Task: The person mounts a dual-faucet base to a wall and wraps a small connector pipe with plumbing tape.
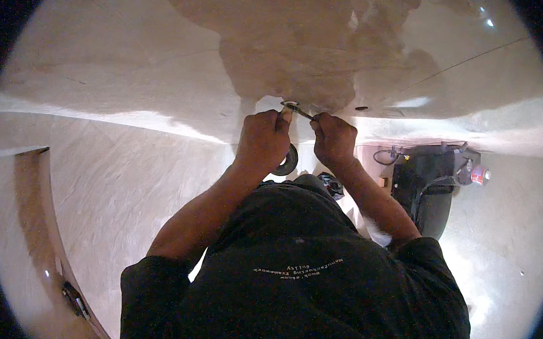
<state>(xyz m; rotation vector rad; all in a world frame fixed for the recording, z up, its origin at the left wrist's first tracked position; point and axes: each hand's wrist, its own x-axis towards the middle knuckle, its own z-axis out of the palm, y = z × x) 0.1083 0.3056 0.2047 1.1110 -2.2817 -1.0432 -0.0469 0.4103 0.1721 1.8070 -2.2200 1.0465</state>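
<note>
Both hands are up against a pale curved panel [122, 73], right at a small round fitting [290, 104] set in it. The left hand [262, 140] is fisted at the fitting with a dark roll of tape [286, 161] hanging just below it. The right hand [333, 138] pinches a thin metal tool [301, 112] angled to the fitting. A black machine [428, 191] sits lower right.

We see one packaged item, a small cylindrical spray can with a white body and a red band [480, 175], lying on its side on the pale floor at right, just beside the black machine [431, 191]. Its label is too small to make out. We see no signs or screens
</note>
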